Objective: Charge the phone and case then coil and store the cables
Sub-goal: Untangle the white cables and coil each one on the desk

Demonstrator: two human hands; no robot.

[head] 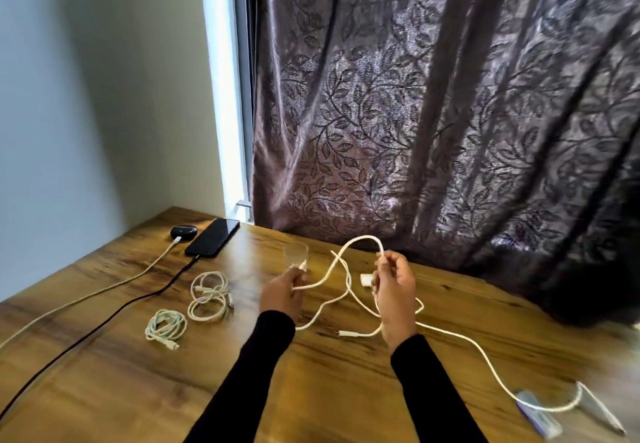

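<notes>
Left hand (282,292) & right hand (394,290), fingers pinched on a long white cable (332,269), hold it up over the middle of the brown wood table (104,390), w/ black phone (212,237) & small black round case (183,231) plugged in at the far left corner, 2 coiled white cables (207,295) nearby.

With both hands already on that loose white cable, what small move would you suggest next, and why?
Probably bring the right hand toward the left hand to lay the first loop of the white cable. It arches between them while its tail trails uncoiled across the table, unlike the two coiled cables nearby.
</notes>
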